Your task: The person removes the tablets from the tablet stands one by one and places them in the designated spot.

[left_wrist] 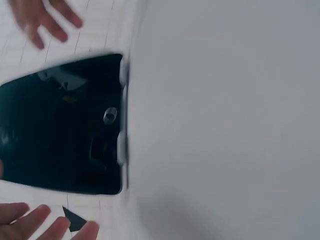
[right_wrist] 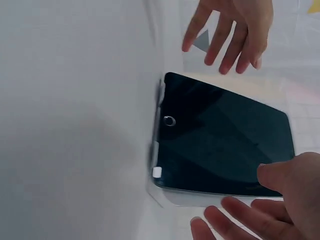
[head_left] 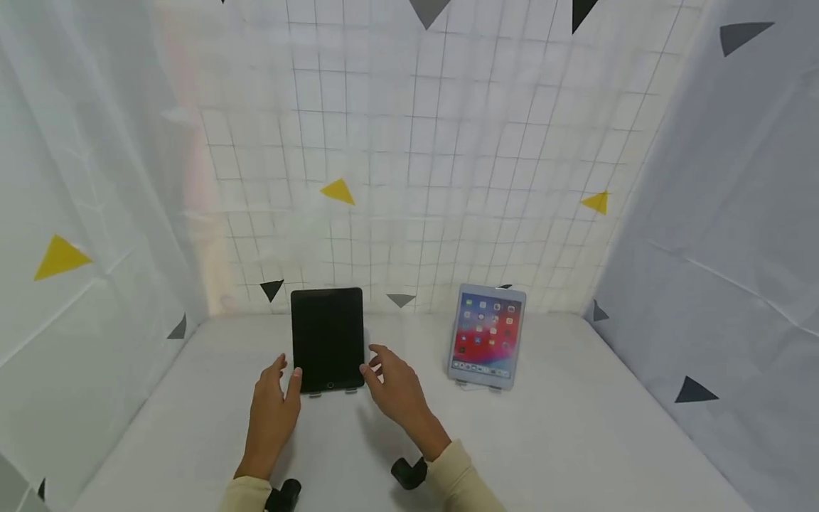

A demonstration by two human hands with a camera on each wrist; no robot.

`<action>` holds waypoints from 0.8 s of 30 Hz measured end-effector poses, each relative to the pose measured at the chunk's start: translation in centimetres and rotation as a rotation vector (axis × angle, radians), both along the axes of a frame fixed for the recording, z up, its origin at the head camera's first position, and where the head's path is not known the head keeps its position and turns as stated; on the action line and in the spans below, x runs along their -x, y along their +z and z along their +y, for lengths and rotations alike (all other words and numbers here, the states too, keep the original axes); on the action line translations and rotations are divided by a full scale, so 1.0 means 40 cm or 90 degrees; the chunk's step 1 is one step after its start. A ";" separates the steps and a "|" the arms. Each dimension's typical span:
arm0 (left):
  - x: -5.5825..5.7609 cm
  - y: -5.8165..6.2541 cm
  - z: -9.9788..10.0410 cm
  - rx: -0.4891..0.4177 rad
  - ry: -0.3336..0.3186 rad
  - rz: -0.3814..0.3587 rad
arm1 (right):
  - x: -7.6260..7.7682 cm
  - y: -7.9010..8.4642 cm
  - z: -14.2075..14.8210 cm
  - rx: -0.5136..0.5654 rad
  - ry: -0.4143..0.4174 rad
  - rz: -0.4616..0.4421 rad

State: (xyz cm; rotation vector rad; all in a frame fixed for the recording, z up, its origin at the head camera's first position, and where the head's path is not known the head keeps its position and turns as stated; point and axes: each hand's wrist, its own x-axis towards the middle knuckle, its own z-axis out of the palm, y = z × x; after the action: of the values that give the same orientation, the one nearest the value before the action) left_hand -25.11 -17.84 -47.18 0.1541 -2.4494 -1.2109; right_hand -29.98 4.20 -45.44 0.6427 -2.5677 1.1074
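Head view: nearest, in front of the dark tablet [head_left: 328, 341], two cream sleeves [head_left: 470, 487] show, with black fittings [head_left: 408, 473] beside the wrists. Slightly farther in, the left hand [head_left: 270, 416] is at the dark tablet's left edge, fingers spread and loosely bent, thumb tip by the lower part of that edge. The right hand [head_left: 398, 395] is at the dark tablet's right edge, thumb and fingers well parted, the thumb overlapping the edge in view. Neither hand grips anything; whether either thumb touches the dark tablet cannot be told.

The dark tablet itself leans back above the bench [head_left: 563, 441], its screen black, its home button [right_wrist: 170, 121] at the lower edge, its base on small pale supports [left_wrist: 122, 148].

Right of the dark tablet, well apart from it, a white tablet [head_left: 488, 334] also leans back, its lit screen showing rows of icons over red and blue.

Behind the dark tablet rises a white sheet [head_left: 448, 178] with dark grid lines. A yellow triangle [head_left: 339, 192] is on it above the dark tablet, and a black triangle [head_left: 271, 289] is near the tablet's upper left corner.
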 end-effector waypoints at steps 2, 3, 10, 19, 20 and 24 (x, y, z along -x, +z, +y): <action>0.019 0.008 -0.016 -0.005 -0.003 0.012 | 0.008 -0.016 -0.005 0.009 0.003 -0.003; 0.030 0.013 -0.023 -0.004 -0.003 0.016 | 0.011 -0.025 -0.008 0.015 0.006 -0.009; 0.088 0.036 -0.048 0.040 -0.004 0.040 | 0.018 -0.073 -0.013 0.039 0.053 -0.050; 0.107 0.037 -0.052 -0.017 0.034 0.046 | 0.025 -0.081 -0.013 0.099 0.087 -0.082; 0.107 0.035 -0.053 -0.027 0.036 0.044 | 0.025 -0.083 -0.014 0.104 0.086 -0.087; 0.110 0.038 -0.055 -0.039 0.035 0.045 | 0.027 -0.079 -0.015 0.123 0.093 -0.100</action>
State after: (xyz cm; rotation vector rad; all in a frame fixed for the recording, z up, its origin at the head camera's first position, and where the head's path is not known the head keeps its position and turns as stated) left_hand -29.52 -20.05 -45.67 0.1913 -2.3333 -1.2474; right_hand -31.05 3.59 -48.60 0.7314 -2.5300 1.4866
